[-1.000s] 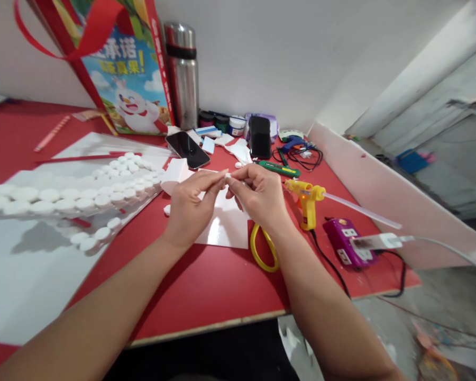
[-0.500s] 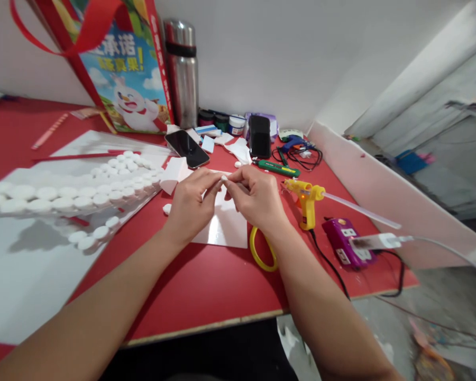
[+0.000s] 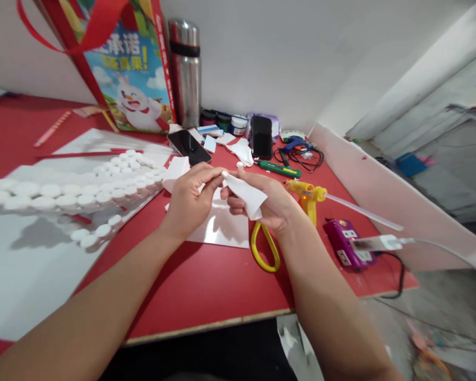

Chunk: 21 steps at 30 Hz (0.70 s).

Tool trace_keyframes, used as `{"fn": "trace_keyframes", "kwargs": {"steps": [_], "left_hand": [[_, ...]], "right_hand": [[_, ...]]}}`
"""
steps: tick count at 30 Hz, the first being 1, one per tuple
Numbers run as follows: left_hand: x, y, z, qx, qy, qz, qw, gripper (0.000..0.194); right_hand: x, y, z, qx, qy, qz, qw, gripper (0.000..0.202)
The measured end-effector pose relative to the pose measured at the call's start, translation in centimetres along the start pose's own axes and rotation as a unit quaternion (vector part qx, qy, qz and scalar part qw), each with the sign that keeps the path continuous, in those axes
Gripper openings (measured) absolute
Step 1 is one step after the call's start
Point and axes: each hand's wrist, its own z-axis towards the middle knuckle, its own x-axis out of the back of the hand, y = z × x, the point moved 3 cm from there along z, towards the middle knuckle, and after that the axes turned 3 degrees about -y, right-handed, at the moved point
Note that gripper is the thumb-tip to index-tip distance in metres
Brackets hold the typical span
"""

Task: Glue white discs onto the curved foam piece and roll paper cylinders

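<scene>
A white, paper-like piece (image 3: 248, 194) stretches from my fingertips across my upturned right palm. Its far end is pinched small and rounded at the tips of my left hand (image 3: 192, 196), whose thumb and forefinger are closed on it. My right hand (image 3: 275, 203) lies palm up, with its fingers curled around and under the piece. Whether the rounded end is folded paper or a separate bit, I cannot tell. Below both hands lies a glossy white sheet (image 3: 222, 230). Yellow-handled scissors, or a similar tool, show one loop (image 3: 266, 267) beside my right wrist.
White oval pieces joined in rows (image 3: 63, 193) stand at left on a white board (image 3: 31, 286). Rightward are a yellow glue gun (image 3: 310, 198) and a purple power socket (image 3: 347, 243). Behind stand a steel flask (image 3: 188, 79), phone (image 3: 188, 147) and green-handled tool (image 3: 280, 169).
My right hand has rolled from palm down to palm up, bringing the white piece into view. My left hand keeps its pinch at nearly the same spot.
</scene>
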Motion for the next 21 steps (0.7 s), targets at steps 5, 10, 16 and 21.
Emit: {"fn": "trace_keyframes", "kwargs": {"steps": [5,10,16,21], "left_hand": [[-0.1,0.1,0.0,0.021,-0.007,-0.031,0.999,0.020],[-0.2,-0.1,0.1,0.055,0.002,-0.046,0.997,0.016],[-0.5,-0.3,-0.2,0.081,0.025,-0.047,0.995,0.015],[-0.6,0.3,-0.6,0.040,0.050,-0.002,0.998,0.015]], "right_hand": [[-0.1,0.1,-0.2,0.049,0.000,-0.049,0.998,0.019],[0.2,-0.3,-0.3,0.110,0.052,-0.143,0.982,0.029],[0.6,-0.2,-0.2,0.211,0.214,-0.346,0.888,0.025],[-0.5,0.3,-0.6,0.327,0.291,-0.473,0.765,0.021]]}}
